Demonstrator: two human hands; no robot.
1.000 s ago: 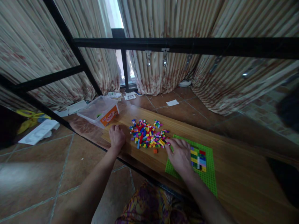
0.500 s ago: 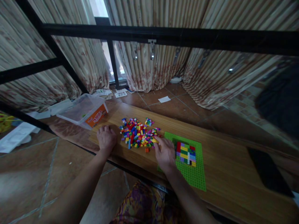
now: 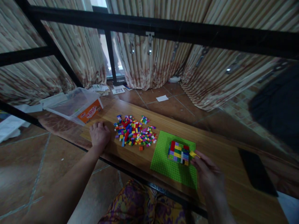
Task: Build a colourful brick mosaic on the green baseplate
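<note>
A pile of small coloured bricks (image 3: 135, 134) lies on a wooden board (image 3: 219, 149). To its right is a green baseplate (image 3: 163, 161) bearing a patch of joined bricks (image 3: 178, 152). My right hand (image 3: 206, 175) hovers at the plate's right edge, fingers pinched on a yellow brick (image 3: 193, 154) just right of the joined patch. My left hand (image 3: 99, 134) rests on the board just left of the pile, fingers loosely curled with nothing seen in them.
A clear plastic box with an orange label (image 3: 77, 105) sits at the board's far left end. A black metal frame (image 3: 163, 29) crosses overhead. A dark flat object (image 3: 257, 171) lies on the board at the right. Curtains hang behind; papers lie on the tiled floor.
My right hand left the pile's right edge with a yellow brick and moved right, across to the baseplate's right side. The left hand stayed put. The view shifted right.
</note>
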